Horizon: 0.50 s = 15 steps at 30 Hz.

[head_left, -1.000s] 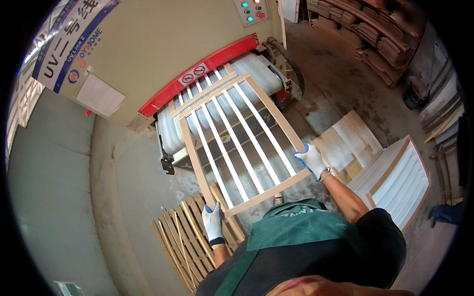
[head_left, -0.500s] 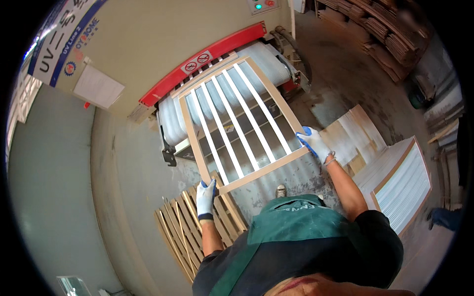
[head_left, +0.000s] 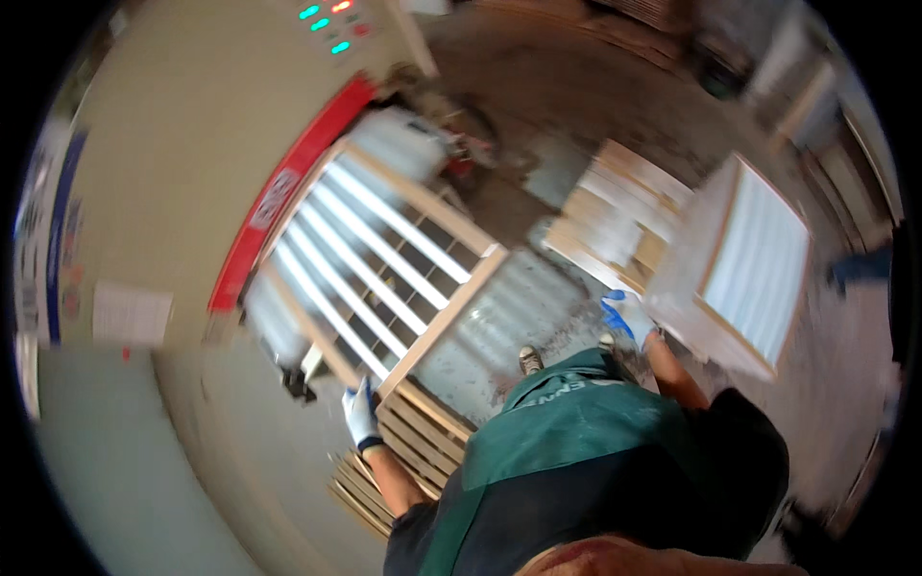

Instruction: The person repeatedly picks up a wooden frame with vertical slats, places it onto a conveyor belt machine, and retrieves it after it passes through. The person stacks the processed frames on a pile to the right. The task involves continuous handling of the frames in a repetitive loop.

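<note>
A slatted wooden frame (head_left: 444, 324), with a tan border and several white slats, lies with its far part on the machine's grey ribbed conveyor belt (head_left: 399, 144). Its near corner sticks out toward me. My left hand (head_left: 360, 415), in a white glove with blue fingers, is closed on that near left corner. Off the frame, my right hand (head_left: 629, 317) hangs beside the stack of white panels, in the same kind of glove. Its fingers are apart and hold nothing I can see, though the picture is somewhat blurred.
Above the belt runs a red guard bar (head_left: 288, 192) on a beige machine (head_left: 192, 144) with lit buttons. A slatted wooden pallet (head_left: 423, 437) lies below my left hand. To the right stand a stack of white panels (head_left: 754, 269) and flat boards (head_left: 615, 211) on the floor.
My right hand has let go of the frame's right corner and moved toward the panel stack. My left hand stays on the frame. The view has turned to the right.
</note>
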### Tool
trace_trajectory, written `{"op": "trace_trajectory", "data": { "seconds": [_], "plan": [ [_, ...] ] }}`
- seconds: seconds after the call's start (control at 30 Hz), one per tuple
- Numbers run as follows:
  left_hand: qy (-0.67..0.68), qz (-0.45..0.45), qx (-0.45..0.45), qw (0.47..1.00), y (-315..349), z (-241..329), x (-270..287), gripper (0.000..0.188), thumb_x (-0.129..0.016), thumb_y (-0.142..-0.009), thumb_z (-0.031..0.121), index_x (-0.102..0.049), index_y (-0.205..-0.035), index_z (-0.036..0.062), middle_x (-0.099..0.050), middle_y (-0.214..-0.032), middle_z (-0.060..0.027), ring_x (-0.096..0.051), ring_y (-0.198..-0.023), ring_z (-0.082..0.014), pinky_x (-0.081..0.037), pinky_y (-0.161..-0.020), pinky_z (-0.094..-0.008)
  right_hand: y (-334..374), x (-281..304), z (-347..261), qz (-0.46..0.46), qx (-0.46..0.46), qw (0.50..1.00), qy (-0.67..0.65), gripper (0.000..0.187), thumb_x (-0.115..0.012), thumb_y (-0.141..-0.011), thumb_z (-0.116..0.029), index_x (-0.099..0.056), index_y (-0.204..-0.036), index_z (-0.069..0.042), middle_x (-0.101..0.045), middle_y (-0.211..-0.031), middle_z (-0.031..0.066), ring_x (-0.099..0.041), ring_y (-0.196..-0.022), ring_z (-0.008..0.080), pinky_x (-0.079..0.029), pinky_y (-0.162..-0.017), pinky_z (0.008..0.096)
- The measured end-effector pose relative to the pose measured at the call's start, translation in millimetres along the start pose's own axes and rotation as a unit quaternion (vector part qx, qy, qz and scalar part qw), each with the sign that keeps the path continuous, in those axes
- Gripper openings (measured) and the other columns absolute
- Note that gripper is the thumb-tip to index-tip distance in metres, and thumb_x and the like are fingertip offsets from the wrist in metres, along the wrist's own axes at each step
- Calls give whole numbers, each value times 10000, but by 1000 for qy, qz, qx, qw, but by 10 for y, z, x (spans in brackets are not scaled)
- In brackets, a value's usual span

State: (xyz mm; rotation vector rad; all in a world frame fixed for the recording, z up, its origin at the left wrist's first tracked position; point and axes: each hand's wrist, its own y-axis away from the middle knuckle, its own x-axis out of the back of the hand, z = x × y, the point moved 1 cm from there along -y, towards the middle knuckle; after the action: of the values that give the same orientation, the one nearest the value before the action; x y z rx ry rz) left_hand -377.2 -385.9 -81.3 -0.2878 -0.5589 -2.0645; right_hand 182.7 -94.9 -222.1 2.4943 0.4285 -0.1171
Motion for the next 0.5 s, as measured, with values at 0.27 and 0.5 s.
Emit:
{"op": "trace_trajectory", "data": {
  "seconds": [0.27, 0.5],
  "plan": [
    [53, -26, 62, 996, -760, 42, 42, 200, -731, -923, 182, -609, -804, 78, -509, -670, 46, -440, -571, -58, -333, -501, -247, 371, 769, -51, 273, 12, 923, 271, 297, -722, -843, -289, -659, -959, -23, -643, -762, 100, -575, -644, 188, -497, -626, 388],
    [-406, 94, -90, 904, -567, 1288, -310, 661, -683, -960, 270, -425, -1445, -97, -561, -1376, -250, -597, -1193, -307, -506, -988, -403, 1282, 2435, 17, 549, -20, 822, 150, 393, -685, -872, -333, -640, -1141, -50, -719, -1067, 174, -688, -1047, 333, -526, -913, 432]
  ]
}}
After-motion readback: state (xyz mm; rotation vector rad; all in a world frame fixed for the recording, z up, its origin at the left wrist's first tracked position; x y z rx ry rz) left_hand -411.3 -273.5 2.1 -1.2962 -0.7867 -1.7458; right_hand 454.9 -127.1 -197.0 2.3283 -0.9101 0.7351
